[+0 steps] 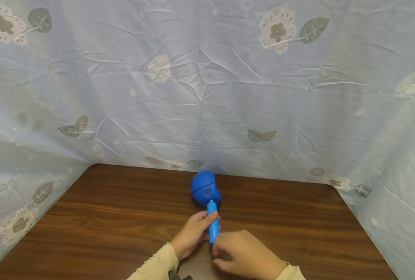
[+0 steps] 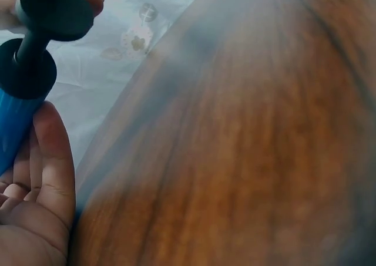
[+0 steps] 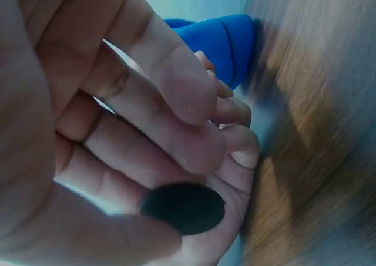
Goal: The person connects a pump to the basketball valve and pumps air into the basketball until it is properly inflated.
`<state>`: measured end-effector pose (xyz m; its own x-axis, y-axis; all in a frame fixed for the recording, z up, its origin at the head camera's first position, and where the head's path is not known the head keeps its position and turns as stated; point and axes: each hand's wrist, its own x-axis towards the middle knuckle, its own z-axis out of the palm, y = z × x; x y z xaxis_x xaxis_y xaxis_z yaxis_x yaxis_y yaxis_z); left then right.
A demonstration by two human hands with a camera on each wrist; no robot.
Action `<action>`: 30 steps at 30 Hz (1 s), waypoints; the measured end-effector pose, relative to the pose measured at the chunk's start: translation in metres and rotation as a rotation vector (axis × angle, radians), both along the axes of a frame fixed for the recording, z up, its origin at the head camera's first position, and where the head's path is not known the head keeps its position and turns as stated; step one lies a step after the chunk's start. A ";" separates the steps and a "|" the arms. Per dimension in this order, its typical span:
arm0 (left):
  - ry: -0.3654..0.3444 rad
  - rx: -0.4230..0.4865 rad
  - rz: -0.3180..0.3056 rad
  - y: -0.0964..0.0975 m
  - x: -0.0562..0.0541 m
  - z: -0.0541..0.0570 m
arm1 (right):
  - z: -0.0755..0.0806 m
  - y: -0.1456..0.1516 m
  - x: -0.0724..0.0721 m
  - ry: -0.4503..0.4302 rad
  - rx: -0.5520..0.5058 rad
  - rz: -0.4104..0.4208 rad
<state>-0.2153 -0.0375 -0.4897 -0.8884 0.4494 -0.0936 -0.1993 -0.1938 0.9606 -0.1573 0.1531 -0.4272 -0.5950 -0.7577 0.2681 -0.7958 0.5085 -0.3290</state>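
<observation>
A blue ball [image 1: 203, 187] with black lines, dented and partly collapsed, lies on the table straight ahead. My left hand [image 1: 191, 233] grips the light-blue barrel of a hand pump [image 1: 213, 228], its thumb along the top. The pump's tip meets the ball; whether it is inside cannot be told. At the near end, my right hand [image 1: 246, 254] holds the black plunger handle, its fingers curled. In the left wrist view the round handle [image 2: 56, 13] stands out from the barrel on a short black rod. The right wrist view shows the handle [image 3: 185, 209] between thumb and fingers.
Dark wood-grained table [image 1: 98, 221] lies under both hands, with rounded far corners. Pale blue cloth [image 1: 207, 116] with flowers and leaves hangs behind it and along both sides, close beyond the ball.
</observation>
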 end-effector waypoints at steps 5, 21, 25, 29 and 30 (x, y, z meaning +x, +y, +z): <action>0.001 -0.015 -0.017 -0.001 0.001 0.000 | 0.004 -0.001 0.005 -0.106 0.025 0.038; -0.031 0.000 0.048 0.002 -0.002 -0.001 | 0.008 -0.005 0.010 -0.177 0.064 0.147; -0.029 -0.005 0.067 0.002 -0.003 -0.002 | 0.005 -0.003 0.005 -0.068 0.030 0.047; -0.019 0.000 0.050 0.002 -0.002 -0.001 | 0.001 -0.002 0.001 0.041 0.005 -0.059; -0.017 0.000 0.047 0.002 -0.002 -0.001 | 0.000 -0.002 0.001 0.055 0.003 -0.082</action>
<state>-0.2171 -0.0359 -0.4906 -0.9066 0.4076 -0.1092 -0.2068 -0.2036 0.9570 -0.1566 0.1510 -0.4270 -0.6397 -0.7079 0.2994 -0.7680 0.5738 -0.2844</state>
